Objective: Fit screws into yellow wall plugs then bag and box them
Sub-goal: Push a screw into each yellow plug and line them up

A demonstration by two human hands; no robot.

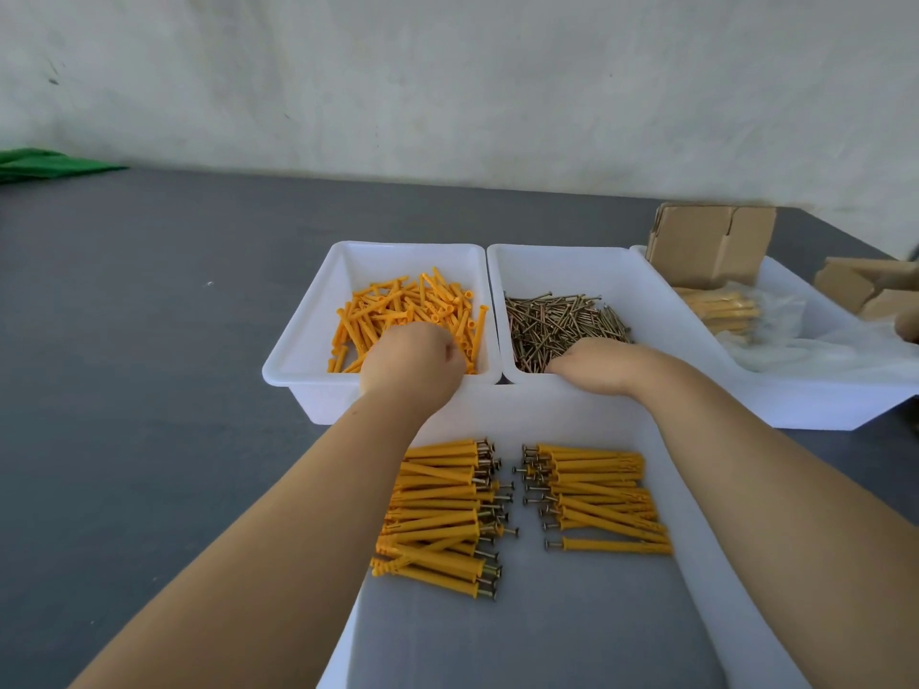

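Note:
A white bin (298, 340) holds loose yellow wall plugs (398, 305). My left hand (413, 358) is down in that pile, its fingers curled into the plugs and hidden. Beside it on the right, a second white bin (621, 261) holds brass screws (562, 320). My right hand (597, 363) reaches over its near rim, with the fingertips buried among the screws. In the near tray (696, 564) lie two groups of plugs with screws fitted, a left group (442, 509) and a right group (601, 494), their screw heads facing each other.
A third white bin (820, 395) at the right holds a folded cardboard box (706, 246), bagged plugs (721, 308) and clear plastic bags (820, 350). More cardboard (870, 285) lies at the far right. The grey table meets a wall behind, with something green (40, 164) at its far left.

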